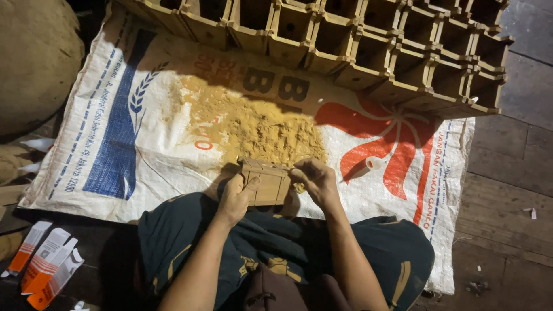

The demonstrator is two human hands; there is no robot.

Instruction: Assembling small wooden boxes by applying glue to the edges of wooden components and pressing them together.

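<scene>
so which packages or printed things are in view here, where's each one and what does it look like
Printed woven sack: spread flat on the floor under the sawdust pile, white with a blue band, a wheat-ear emblem, dark letters and a red pinwheel shape.
Small cartons: bottom left on the dark floor, orange and white oblong boxes, flaps open, lying askew.
No screens or signs show.
</scene>
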